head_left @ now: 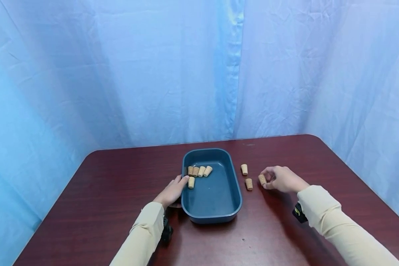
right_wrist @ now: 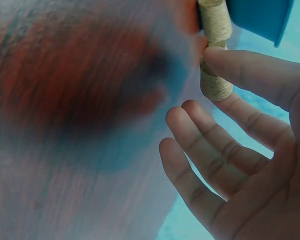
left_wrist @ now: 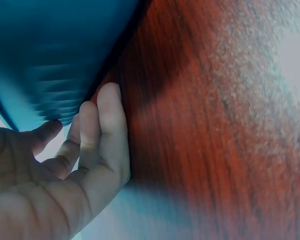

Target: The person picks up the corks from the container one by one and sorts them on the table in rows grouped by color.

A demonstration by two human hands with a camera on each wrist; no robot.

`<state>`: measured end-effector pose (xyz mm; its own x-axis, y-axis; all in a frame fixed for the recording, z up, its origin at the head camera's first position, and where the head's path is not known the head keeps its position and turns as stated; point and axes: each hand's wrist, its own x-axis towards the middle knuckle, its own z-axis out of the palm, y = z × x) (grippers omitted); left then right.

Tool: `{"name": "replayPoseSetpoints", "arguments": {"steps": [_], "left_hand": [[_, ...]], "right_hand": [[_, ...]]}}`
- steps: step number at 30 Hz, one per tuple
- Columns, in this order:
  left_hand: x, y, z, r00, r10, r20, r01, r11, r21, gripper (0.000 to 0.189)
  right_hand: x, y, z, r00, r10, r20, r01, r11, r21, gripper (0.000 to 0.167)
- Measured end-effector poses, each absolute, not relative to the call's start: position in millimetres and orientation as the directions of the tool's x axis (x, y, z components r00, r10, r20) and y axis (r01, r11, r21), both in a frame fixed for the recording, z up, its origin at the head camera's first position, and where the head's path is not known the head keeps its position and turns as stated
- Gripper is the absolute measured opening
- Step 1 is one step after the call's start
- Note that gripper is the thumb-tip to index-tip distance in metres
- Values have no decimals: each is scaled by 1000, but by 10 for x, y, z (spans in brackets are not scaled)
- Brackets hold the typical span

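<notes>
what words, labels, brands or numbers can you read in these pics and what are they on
None: no readable text on the corks, the tray or the table.
Too small to read: the yellow mark on the black right-wrist device; I can't tell whether it is lettering.

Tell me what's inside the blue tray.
Five corks lie inside the blue tray: four in a row, one nearer the camera. The left hand covers a bit of the left rim, hiding anything beneath.
</notes>
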<state>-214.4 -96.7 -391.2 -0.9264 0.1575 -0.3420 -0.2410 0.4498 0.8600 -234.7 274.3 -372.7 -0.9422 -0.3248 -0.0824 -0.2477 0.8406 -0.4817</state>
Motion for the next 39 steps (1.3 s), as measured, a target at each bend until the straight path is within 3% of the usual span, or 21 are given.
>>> {"name": "replayPoseSetpoints", "arguments": {"steps": [16, 39], "left_hand": [[-2145, -965, -3899, -928, 153, -340, -243, 443, 863, 66], [-2142, -963, -3919, -933, 152, -325, -227, 453, 862, 65]], "right_hand": [[-2341, 2703, -3862, -954, -299, -4, -276, 887, -370, 21], [-2379, 2663, -3819, -957, -285, -62, -252, 915, -314, 23]]}}
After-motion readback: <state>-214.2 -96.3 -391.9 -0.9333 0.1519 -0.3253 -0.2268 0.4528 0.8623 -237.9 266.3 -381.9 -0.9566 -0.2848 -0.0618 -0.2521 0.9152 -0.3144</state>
